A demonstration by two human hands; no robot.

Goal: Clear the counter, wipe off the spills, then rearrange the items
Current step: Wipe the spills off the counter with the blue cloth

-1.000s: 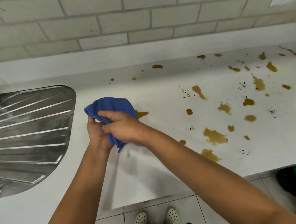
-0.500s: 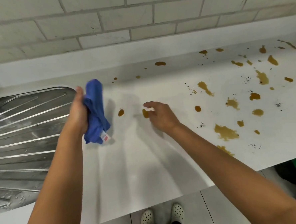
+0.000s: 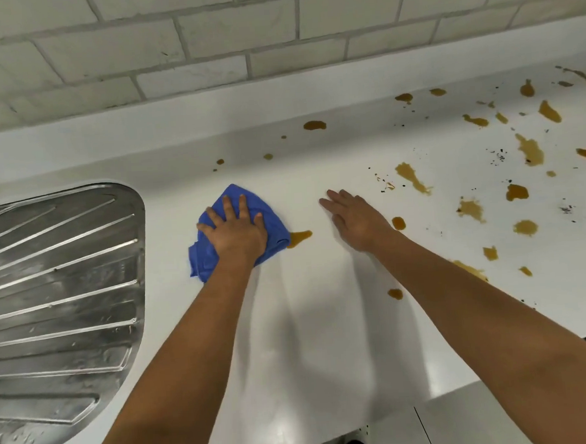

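- Our left hand point(image 3: 235, 234) lies flat on the blue cloth point(image 3: 275, 228), fingers straight and spread, pressing it to the white counter point(image 3: 326, 340). Nothing is curled round the cloth; it is held down by palm and fingers only.
- The cloth sits bunched on the counter just right of the steel drainboard point(image 3: 60, 304), apart from its rim. A crumpled fold sticks out at the lower left below our wrist.
- The right edge of the cloth touches, or very nearly touches, a brown spill point(image 3: 301, 236); we cannot tell whether it overlaps.
- Our right hand point(image 3: 356, 219) is open, fingers straight and close together, low over the bare counter to the right of the cloth. Whether it rests on the surface or hovers just above, we cannot tell. It holds nothing.
- A small brown drop point(image 3: 398, 223) lies just beside the right wrist; another point(image 3: 395, 293) shows near the forearm.
- More brown splashes cover the right half of the counter, among them a long streak point(image 3: 412, 177) and a larger patch point(image 3: 530, 149). Fine dark specks point(image 3: 498, 157) are scattered between them.
- Smaller drops run along the back of the counter, one point(image 3: 314, 125) near the raised back edge.
- A pale tiled wall point(image 3: 205, 38) rises behind the counter.
- The drainboard is ribbed, with water droplets at its near corner.
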